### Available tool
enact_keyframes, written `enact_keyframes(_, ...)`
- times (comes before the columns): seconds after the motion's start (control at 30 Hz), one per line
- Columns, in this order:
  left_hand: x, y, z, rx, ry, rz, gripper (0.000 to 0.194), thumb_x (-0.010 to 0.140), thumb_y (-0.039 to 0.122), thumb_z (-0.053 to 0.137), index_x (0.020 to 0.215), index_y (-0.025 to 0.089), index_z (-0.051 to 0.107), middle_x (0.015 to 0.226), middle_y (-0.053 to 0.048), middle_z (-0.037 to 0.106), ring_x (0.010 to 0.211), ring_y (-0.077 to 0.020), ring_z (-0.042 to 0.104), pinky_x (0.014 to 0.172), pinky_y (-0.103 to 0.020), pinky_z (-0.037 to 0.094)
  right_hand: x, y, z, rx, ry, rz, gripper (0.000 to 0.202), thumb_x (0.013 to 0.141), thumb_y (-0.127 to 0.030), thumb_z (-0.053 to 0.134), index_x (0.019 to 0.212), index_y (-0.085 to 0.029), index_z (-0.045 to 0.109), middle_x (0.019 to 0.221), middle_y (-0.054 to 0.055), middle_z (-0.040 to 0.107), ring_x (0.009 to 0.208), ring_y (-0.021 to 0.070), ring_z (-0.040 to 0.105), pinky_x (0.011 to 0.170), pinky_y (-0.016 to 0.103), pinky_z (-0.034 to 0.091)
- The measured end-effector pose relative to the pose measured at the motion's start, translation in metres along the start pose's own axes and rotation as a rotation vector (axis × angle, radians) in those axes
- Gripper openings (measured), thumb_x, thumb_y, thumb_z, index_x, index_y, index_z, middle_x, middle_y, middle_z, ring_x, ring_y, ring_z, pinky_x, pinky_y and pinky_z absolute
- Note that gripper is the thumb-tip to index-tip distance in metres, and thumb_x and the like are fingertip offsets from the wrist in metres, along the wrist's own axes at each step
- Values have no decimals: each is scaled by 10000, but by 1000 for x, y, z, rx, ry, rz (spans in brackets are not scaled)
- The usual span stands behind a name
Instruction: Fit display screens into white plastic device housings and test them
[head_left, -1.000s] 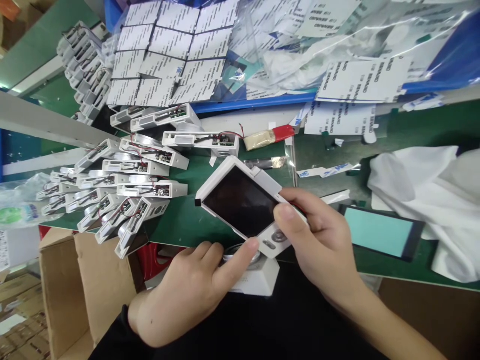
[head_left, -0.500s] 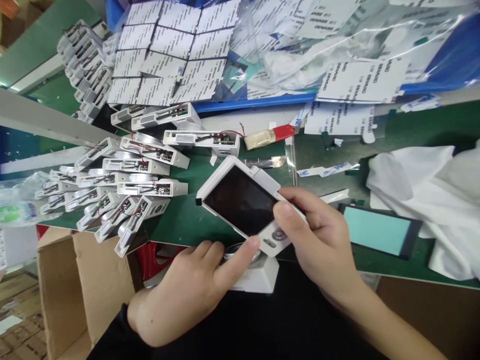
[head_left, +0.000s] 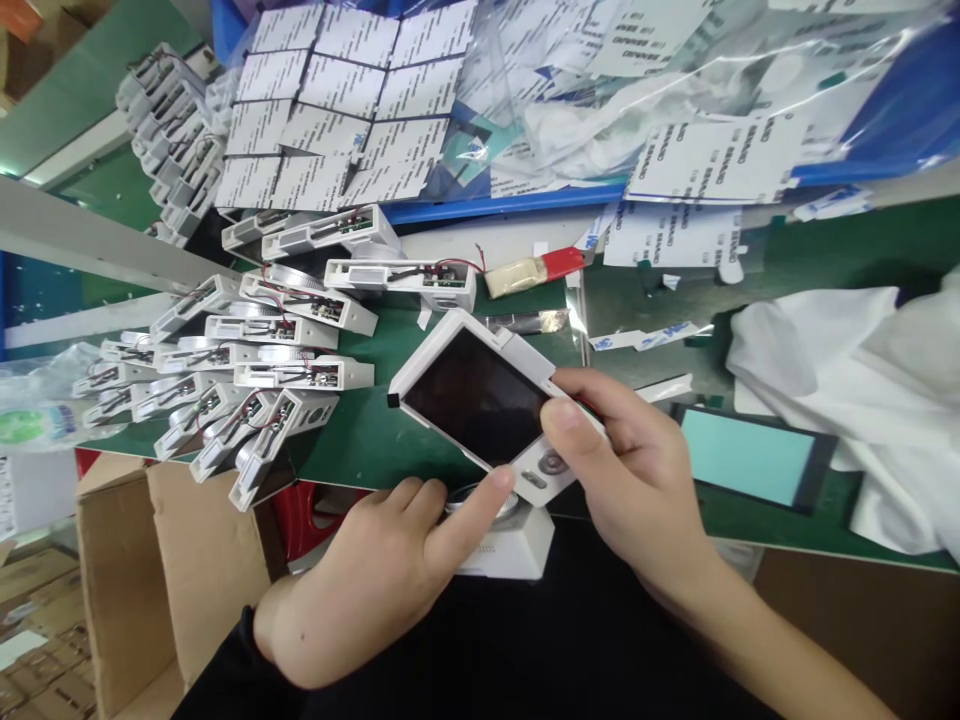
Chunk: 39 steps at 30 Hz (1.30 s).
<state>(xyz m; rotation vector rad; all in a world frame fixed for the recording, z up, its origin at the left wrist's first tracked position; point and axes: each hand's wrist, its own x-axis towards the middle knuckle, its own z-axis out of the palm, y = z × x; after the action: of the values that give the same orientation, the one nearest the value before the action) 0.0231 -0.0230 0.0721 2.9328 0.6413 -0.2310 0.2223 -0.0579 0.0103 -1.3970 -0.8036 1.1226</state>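
Note:
My right hand (head_left: 634, 465) is closed around the right end of a white digital camera (head_left: 472, 400), its thumb resting beside the black screen. The screen faces up and is dark, and the camera is tilted. On my left hand (head_left: 367, 580), one finger is stretched out and its tip touches the camera's lower edge near the small button. Its other fingers are curled and hold nothing I can see. Just below is a second white camera body (head_left: 514, 545) with a silver ring, partly hidden by my left hand.
Several opened white camera bodies (head_left: 300, 375) with wires crowd the left of the green table. Behind are a blue tray (head_left: 510, 208) with printed sheets, a red-and-cream battery pack (head_left: 525, 275) and backing strips. A white cloth (head_left: 817, 350) and a framed turquoise panel (head_left: 750, 455) lie right. A cardboard box (head_left: 202, 530) stands lower left.
The whole view has shifted slightly. Both hands and the camera keep nearly the same pose, and the left fingertip stays against the camera's lower edge.

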Motion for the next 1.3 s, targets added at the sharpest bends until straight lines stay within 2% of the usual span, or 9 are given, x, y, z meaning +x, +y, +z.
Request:
enact_keyframes(0.23,-1,-2,0,-6,8,-3,488,969,13,314,1446,97,370,808,-38,743,643,-223,757,435,-315,573,-2,2,0,-1,-9,-10,222,1019,-476,640,968,-275,719,731,-24,655,611,131,584,533,253,467)
enact_keyframes(0.53,-1,0,1,-5,10,-5,518,939,3,339,1448,94,372,805,-38,743,643,-221,755,429,-305,572,1,-1,1,-15,-6,-3,322,996,-565,644,933,-258,717,708,-14,651,589,142,590,506,263,467)
enact_keyframes(0.8,-2,-1,0,-7,-1,-2,535,936,0,351,1462,93,360,806,-33,742,635,-220,747,408,-300,547,0,1,1,2,-8,-18,208,1023,-459,636,950,-280,714,704,-31,630,590,126,561,515,247,448)
enact_keyframes(1.1,-2,-1,3,0,-2,-1,478,998,30,304,1469,85,357,812,-28,739,630,-213,736,407,-305,532,0,1,1,6,-13,-15,178,1026,-438,637,960,-292,715,718,-24,647,597,135,575,517,258,458)
enact_keyframes(1.3,-2,0,3,10,14,2,487,979,23,325,1460,84,373,806,-23,737,633,-207,742,428,-306,544,0,3,0,5,-3,-38,173,1024,-425,643,966,-283,723,718,-28,654,590,127,582,503,243,457)
